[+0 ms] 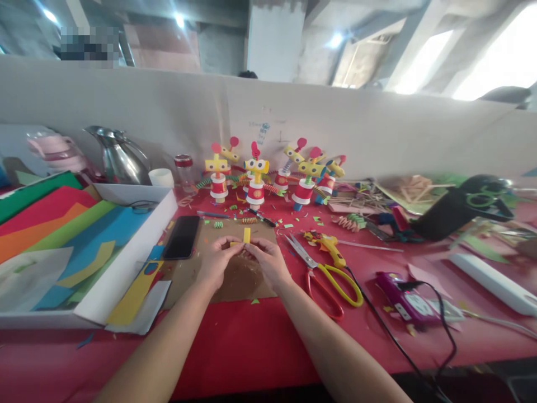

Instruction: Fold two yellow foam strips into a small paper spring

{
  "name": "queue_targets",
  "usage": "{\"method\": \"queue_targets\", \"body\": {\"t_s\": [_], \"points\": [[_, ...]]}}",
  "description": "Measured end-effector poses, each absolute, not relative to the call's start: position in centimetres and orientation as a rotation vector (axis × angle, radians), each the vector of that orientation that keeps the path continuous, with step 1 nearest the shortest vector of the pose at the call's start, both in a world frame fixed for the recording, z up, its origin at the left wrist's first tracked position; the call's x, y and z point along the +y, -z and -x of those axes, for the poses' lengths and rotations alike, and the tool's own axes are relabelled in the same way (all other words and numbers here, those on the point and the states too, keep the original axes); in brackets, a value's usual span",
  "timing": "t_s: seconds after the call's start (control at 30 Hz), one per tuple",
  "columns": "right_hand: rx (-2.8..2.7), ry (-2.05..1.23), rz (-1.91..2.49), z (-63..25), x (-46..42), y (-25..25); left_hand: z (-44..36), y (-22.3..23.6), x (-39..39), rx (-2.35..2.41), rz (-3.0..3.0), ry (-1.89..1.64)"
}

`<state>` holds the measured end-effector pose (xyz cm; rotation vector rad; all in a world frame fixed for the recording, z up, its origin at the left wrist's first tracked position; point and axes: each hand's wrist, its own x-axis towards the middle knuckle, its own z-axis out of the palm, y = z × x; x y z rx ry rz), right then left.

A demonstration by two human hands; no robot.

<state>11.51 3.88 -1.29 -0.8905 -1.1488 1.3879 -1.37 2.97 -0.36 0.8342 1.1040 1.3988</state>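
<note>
Both hands meet over a brown cardboard sheet [184, 280] on the red table. My left hand [220, 258] pinches one end of a small yellow paper strip [247, 235]. At its other side, the fingertips of my right hand [267, 258] are closed on the same strip. Part of the strip stands upright between the hands, and part lies flat along the left fingers. Just beyond the hands lie small paper coils [249, 220], a pen [213, 215] and coloured scraps. A black phone [182, 238] rests left of my left hand.
Scissors [312, 263] and a yellow glue gun [333, 249] with a cord lie at the right. Several paper robot figures [255, 190] stand at the back. A white box [126, 268] of coloured paper is at left. A purple power socket [406, 299] sits at far right.
</note>
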Motion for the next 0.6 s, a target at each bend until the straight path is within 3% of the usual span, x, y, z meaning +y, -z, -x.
{"method": "queue_targets", "body": {"t_s": [0.6], "points": [[-1.042,-1.445,0.851,-11.6,4.0,1.2,1.3,1.2,3.3,0.942,-0.699,-1.432]]}}
